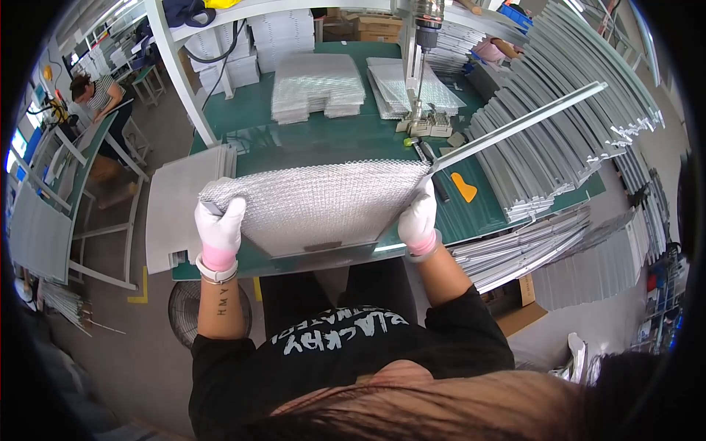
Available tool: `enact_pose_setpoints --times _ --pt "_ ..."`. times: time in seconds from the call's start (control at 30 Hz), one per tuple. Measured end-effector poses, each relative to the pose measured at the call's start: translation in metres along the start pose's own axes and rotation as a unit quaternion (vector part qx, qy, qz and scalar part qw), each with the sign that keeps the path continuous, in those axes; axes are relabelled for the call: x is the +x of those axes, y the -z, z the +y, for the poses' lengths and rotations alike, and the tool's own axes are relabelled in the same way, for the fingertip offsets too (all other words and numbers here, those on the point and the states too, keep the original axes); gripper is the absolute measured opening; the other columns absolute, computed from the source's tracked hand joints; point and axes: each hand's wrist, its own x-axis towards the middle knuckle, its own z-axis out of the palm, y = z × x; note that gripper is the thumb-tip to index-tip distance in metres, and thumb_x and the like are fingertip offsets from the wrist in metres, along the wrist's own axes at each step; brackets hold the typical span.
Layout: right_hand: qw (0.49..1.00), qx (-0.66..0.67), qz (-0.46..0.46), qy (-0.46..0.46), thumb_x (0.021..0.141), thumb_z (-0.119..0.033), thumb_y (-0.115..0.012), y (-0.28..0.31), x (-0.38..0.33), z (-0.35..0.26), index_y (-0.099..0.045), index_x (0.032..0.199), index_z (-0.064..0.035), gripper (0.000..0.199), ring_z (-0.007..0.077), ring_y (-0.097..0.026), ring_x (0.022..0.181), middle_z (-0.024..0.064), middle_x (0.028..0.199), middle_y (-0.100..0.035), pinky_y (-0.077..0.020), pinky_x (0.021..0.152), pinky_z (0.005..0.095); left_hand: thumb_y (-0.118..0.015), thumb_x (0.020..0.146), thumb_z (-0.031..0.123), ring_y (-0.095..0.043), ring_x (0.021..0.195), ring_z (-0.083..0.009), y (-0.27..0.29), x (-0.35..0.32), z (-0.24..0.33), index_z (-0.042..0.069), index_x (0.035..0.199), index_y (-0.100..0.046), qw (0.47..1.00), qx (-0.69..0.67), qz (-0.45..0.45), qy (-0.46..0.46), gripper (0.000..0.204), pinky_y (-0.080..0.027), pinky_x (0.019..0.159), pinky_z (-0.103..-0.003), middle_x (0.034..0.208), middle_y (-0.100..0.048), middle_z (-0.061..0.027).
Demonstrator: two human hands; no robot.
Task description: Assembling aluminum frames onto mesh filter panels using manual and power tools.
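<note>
A silvery metal mesh panel (pixel 331 202) is held up and tilted over the near edge of the green table, between my two gloved hands. My left hand (pixel 220 224), in a white glove with a pink cuff, is closed on the panel's left edge, thumb on top. At the right edge, my right hand (pixel 419 217) is closed round the panel's side. A long pale metal channel strip (pixel 522 125) slants up to the right; its near end meets the panel's far right corner by my right fingertips. Whether those fingers also grip the strip, I cannot tell.
Behind the panel, stacks of mesh sheets (pixel 316 84) lie on the green table (pixel 257 140) beside a drill-like tool (pixel 428 33) above a metal fixture (pixel 425 126). An orange scraper-shaped piece (pixel 464 187) lies right. Metal strips (pixel 544 132) are piled right, grey sheets (pixel 187 195) left.
</note>
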Motion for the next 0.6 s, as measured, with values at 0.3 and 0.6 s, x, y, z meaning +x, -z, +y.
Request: enact_pose_setpoints --times 0.3,0.6 --pt "0.989 -0.118 -0.085 0.0 0.087 -0.002 -0.062 0.01 0.029 -0.028 -0.066 0.091 0.0043 0.009 0.0085 -0.06 0.076 -0.0001 0.082 -0.066 -0.0476 0.072 0.0232 -0.063 0.084 -0.002 -0.058 0.089 -0.0113 0.002 -0.001 0.0 -0.001 0.107 -0.06 1.0 0.011 0.009 0.009 0.023 -0.047 0.083 -0.027 0.099 -0.063 -0.0035" --pt "0.997 -0.029 0.026 -0.064 0.09 -0.002 -0.059 -0.012 0.033 -0.037 -0.06 0.095 -0.0003 0.005 0.0061 -0.054 0.081 0.0017 0.09 -0.062 -0.0451 0.074 0.0232 -0.073 0.084 0.011 -0.06 0.085 -0.0174 -0.002 -0.006 0.011 -0.001 0.099 -0.063 0.996 0.043 -0.034 -0.074 0.022 -0.048 0.077 -0.029 0.095 -0.065 -0.0103"
